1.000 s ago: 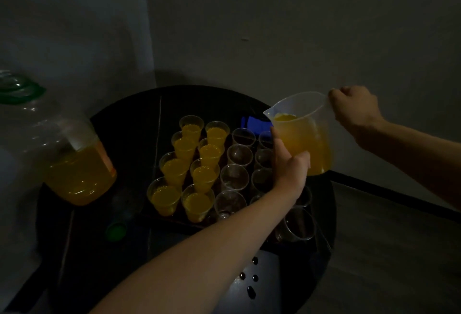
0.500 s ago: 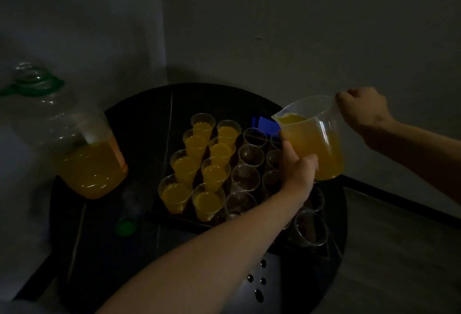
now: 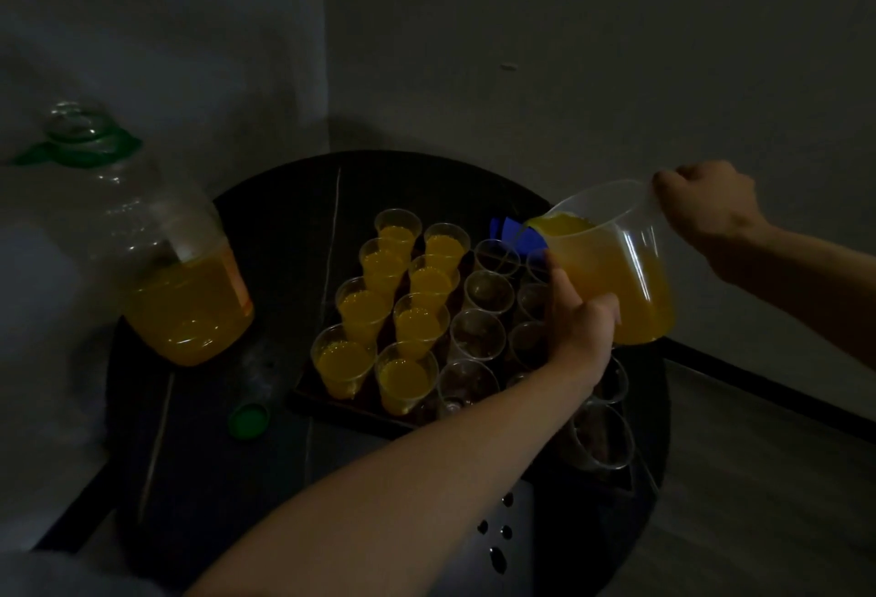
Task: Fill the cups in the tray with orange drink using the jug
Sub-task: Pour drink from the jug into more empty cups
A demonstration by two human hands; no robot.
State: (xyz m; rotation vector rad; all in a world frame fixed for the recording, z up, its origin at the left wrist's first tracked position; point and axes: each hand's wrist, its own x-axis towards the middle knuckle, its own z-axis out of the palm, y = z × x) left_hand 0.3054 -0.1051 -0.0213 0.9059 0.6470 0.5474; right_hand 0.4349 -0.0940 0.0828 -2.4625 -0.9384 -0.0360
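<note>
Your right hand [image 3: 706,203] fingers wrap the handle of the jug [image 3: 611,264]; left hand [image 3: 580,317] fingers press its side, steadying the tilt. Spout hangs above the far empty cups [image 3: 493,260] in the tray [image 3: 341,411]; left columns already full.

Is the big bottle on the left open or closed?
Open. The big bottle has no cap on its neck, and a green cap lies on the table beside it.
</note>
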